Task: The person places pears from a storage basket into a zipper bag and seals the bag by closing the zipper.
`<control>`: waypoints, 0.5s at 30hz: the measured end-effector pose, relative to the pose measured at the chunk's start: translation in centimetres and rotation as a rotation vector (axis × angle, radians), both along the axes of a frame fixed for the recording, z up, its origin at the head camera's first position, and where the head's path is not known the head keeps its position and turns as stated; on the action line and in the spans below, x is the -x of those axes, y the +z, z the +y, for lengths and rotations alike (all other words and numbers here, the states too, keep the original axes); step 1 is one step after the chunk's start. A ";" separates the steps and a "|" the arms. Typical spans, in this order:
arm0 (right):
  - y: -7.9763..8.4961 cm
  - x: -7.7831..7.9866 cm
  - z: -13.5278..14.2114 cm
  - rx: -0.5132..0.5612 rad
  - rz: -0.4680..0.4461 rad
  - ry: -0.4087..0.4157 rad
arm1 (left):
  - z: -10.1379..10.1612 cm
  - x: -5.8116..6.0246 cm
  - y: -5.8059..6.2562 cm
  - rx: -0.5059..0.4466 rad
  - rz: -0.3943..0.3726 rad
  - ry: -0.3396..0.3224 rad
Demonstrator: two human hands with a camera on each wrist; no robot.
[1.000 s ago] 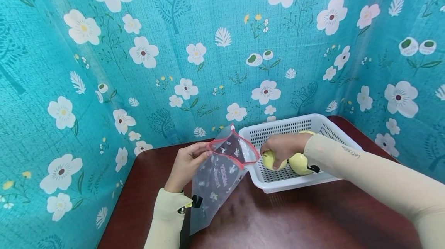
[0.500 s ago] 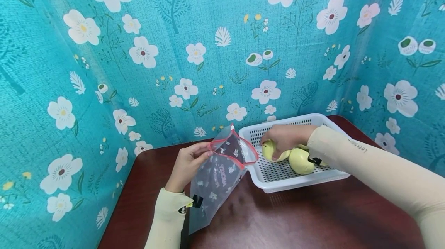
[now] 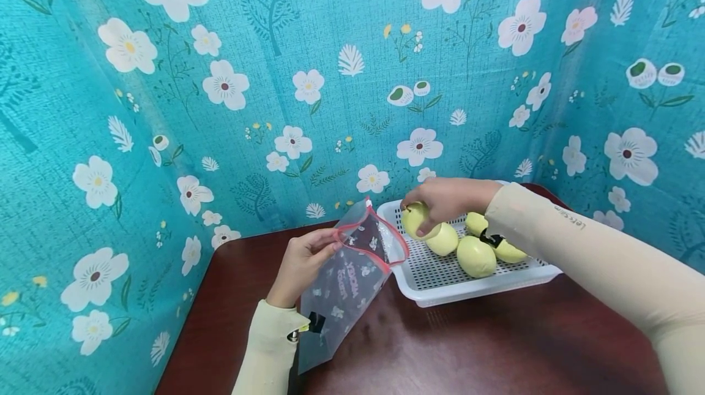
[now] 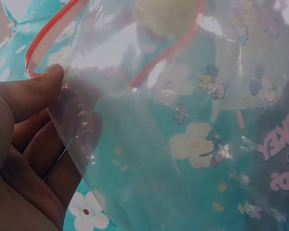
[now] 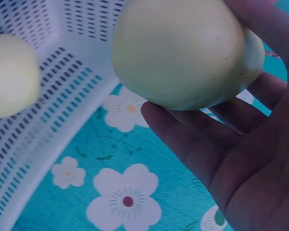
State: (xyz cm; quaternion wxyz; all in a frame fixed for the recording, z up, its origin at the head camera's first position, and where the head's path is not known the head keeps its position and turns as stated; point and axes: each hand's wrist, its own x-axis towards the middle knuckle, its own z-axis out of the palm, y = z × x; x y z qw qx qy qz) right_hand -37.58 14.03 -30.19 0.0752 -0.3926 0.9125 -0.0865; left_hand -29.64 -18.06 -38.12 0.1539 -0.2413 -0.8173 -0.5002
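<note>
Okay, fruit's well up in the right-hand fingers now.
Right hand (image 3: 454, 194) has thumb and fingers curled round a yellow-green fruit (image 3: 414, 221), higher than a second ago and over the bag-side end of the white basket (image 3: 479, 289), so another fruit (image 3: 442, 240) shows more plainly below. Left hand (image 3: 303, 260) pinches the edge of a clear zip bag (image 3: 344, 294), its red-rimmed mouth gaping just beside the basket. More fruits (image 3: 477, 256) sit in there, all on a dark red table (image 3: 231, 297). I'd call the lifting-out done; fruit's near the bag's mouth, not inside.
</note>
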 end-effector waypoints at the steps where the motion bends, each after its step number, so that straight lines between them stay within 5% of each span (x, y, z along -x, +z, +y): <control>1: 0.3 -0.1 -0.1 0.009 0.002 0.004 | 0.1 0.0 0.0 -0.002 0.002 -0.001; 3: 0.8 -0.4 -0.4 0.026 0.004 0.016 | 0.2 0.0 0.0 0.001 0.011 -0.002; 10: 1.3 -1.0 -1.5 0.056 0.001 0.037 | 1.5 -2.4 2.9 0.016 -0.014 0.033; 15: 1.1 -1.4 -2.4 0.085 -0.033 0.049 | 1.3 -1.3 1.6 0.015 0.010 0.020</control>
